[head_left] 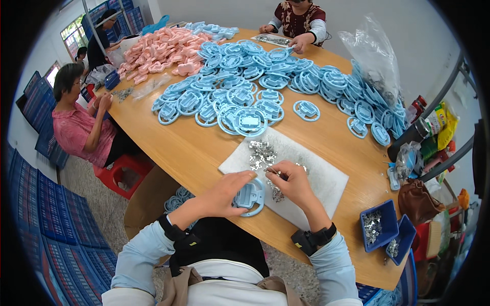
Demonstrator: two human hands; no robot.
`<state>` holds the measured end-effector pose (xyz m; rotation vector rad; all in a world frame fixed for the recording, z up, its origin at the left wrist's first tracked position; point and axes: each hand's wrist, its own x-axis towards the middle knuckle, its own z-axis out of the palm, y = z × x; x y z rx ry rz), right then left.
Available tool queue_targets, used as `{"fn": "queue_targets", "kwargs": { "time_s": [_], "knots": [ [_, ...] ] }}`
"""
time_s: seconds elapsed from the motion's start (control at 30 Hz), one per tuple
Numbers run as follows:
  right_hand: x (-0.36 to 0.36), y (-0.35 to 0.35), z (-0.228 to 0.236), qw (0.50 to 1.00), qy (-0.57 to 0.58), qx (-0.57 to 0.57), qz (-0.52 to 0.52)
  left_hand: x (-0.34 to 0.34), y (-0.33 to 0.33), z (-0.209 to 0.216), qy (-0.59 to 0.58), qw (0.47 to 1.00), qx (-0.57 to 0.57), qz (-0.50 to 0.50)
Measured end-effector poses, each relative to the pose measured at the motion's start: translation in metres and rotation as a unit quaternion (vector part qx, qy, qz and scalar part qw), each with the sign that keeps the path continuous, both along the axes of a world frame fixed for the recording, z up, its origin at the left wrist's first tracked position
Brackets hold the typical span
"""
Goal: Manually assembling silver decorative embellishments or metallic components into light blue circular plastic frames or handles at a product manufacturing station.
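Note:
My left hand (224, 194) grips a light blue oval plastic part (250, 196) with a raised rectangular middle, at the table's near edge. Just right of it, my right hand (288, 181) is closed in a pinch above a white foam sheet (321, 183); a small metal piece seems to be between the fingertips, too small to make out fully. Small silvery metal clips (262, 154) lie in a loose heap on the sheet, and some are partly hidden beneath my right hand.
Beyond the sheet rises a pile of blue oval parts (250, 121), with pink parts (158, 51) behind it. Two blue bins (378, 227) of metal pieces stand at right near a brown bag (418, 199). Co-workers sit left (84, 122) and opposite (301, 23). Below left, a carton (138, 209) holds blue parts.

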<state>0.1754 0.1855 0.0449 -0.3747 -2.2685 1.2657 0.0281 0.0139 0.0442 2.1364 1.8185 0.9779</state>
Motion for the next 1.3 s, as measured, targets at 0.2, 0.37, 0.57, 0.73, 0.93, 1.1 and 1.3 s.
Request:
{"fn": "queue_targets", "kwargs": {
  "time_s": [0.2, 0.37, 0.57, 0.73, 0.93, 1.1, 1.3],
  "knots": [
    [-0.007, -0.013, -0.016, 0.999, -0.016, 0.025, 0.036, -0.001, -0.007, -0.025, -0.062, 0.996, -0.020, 0.056],
    [-0.011, -0.023, -0.019, 0.995, 0.002, 0.077, 0.067, 0.017, -0.004, -0.035, -0.114, 0.990, 0.014, 0.076],
    [-0.009, -0.022, -0.016, 0.990, -0.044, 0.101, 0.087, 0.020, -0.005, -0.037, -0.135, 0.986, 0.022, 0.096],
    [-0.006, -0.023, -0.013, 0.987, -0.067, 0.113, 0.095, 0.020, -0.005, -0.038, -0.102, 0.989, 0.037, 0.095],
    [-0.005, -0.023, -0.011, 0.985, -0.068, 0.119, 0.101, 0.020, -0.005, -0.040, -0.086, 0.989, 0.080, 0.087],
    [-0.004, -0.024, -0.006, 0.984, -0.069, 0.130, 0.103, 0.021, -0.006, -0.037, -0.095, 0.989, 0.063, 0.091],
    [-0.003, -0.027, -0.010, 0.979, -0.091, 0.158, 0.090, 0.021, -0.005, -0.037, -0.097, 0.990, 0.066, 0.080]
  ]
}}
